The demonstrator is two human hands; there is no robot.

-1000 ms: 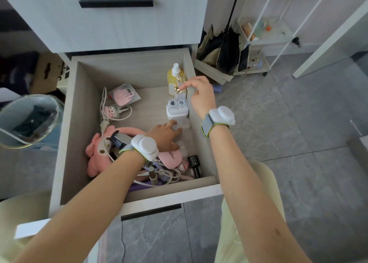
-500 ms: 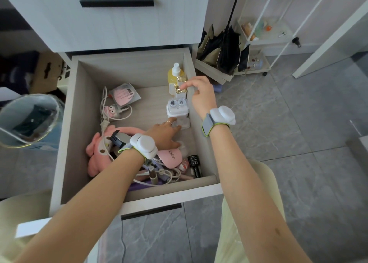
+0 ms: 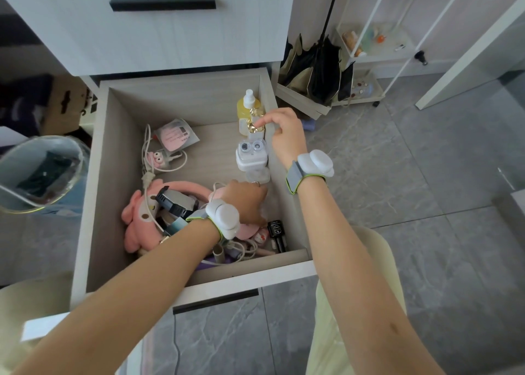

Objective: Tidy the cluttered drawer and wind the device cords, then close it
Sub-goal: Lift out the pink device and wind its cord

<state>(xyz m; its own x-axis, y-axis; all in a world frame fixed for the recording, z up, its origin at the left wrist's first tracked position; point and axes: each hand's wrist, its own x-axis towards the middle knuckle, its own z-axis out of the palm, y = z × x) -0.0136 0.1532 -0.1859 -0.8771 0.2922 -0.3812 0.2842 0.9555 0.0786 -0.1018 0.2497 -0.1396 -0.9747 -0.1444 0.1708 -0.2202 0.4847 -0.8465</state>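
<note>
Grey marble-look tiled floor all round, and the pale wood drawer is pulled right out and still a mess. A pink plush toy fills the front left, with loose white cords trailing over it. A yellow bottle with a white cap stands in the back right corner, just behind a white gadget with two round lenses.

My left hand is low beside the plush, fingertips hidden, so I can't tell if it grips anything. My right hand pinches a gold chain-like piece against the bottle.

The print on the pink-labelled foil pouch and the small black bottle is too tiny to read.
</note>
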